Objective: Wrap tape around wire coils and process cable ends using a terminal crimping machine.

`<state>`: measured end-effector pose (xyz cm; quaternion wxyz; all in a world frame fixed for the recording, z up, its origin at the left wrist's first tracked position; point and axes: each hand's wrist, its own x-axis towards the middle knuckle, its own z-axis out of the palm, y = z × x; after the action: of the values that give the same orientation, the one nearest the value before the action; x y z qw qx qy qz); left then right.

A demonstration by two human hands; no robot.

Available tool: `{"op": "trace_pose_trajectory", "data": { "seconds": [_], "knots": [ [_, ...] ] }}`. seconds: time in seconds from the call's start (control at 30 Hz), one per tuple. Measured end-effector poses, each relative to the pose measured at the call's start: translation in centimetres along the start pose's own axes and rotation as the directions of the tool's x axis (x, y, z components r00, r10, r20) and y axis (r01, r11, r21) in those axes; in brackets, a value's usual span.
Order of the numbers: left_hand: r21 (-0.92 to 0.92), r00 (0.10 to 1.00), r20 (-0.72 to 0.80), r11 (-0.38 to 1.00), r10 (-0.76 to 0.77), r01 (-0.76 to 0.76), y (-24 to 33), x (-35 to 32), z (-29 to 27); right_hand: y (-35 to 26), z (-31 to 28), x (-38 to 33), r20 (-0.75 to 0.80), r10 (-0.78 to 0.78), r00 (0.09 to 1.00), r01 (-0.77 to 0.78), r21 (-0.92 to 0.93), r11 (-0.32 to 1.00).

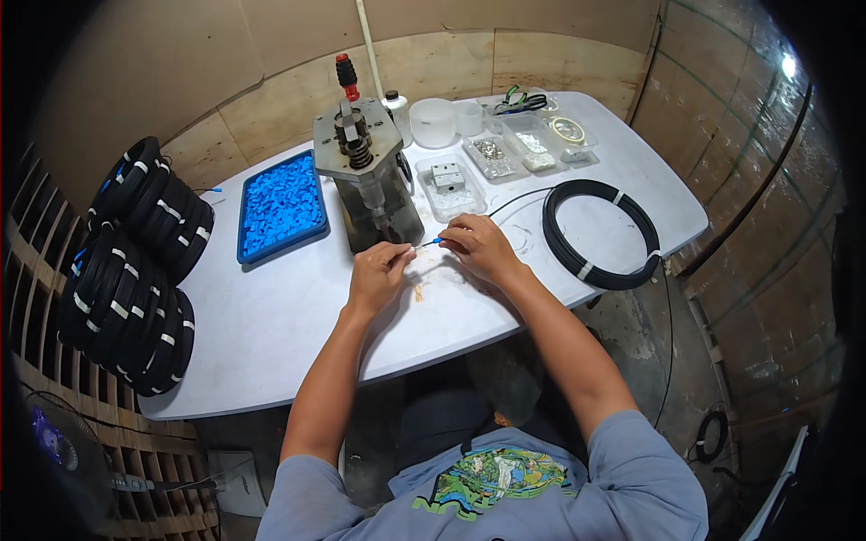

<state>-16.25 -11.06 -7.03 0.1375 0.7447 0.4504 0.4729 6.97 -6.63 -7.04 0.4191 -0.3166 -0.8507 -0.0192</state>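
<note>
both hands pinched tight here: right hand (478, 248) holds the little blue connector (438, 241) on the thin cable end, left hand (377, 270) steadies the tip, just in front of the press (365, 176). honestly, if my grip slips the connector could pop off onto the white table (271, 316), or the black cable coil (600, 233) tugs it loose.

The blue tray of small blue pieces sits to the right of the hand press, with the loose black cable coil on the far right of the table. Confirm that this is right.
Not right. The head view shows the blue tray to the left of the hand press, not the right. The loose black cable coil does lie on the far right of the table.
</note>
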Motion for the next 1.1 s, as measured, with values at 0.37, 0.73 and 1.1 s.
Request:
{"op": "trace_pose_trajectory", "data": {
  "seconds": [0.37, 0.73, 1.1],
  "knots": [
    [0.096, 0.985, -0.120, 0.986, -0.122, 0.134, -3.0, -0.7, -2.4, 0.4, 2.5, 3.1, 0.116, -0.052, 0.992, 0.039, 0.112, 0.993],
    [-0.002, 0.933, -0.154, 0.945, -0.325, 0.328, -4.0, -0.1, -2.0, 1.4, 4.9, 2.9, 0.132, -0.029, 0.991, 0.026, 0.028, 0.999],
    [0.038, 0.955, -0.174, 0.967, -0.240, 0.250, -4.7, 0.1, -2.1, 0.2, 4.8, 2.5, 0.078, -0.057, 0.995, 0.059, -0.023, 0.998]
  ]
}}
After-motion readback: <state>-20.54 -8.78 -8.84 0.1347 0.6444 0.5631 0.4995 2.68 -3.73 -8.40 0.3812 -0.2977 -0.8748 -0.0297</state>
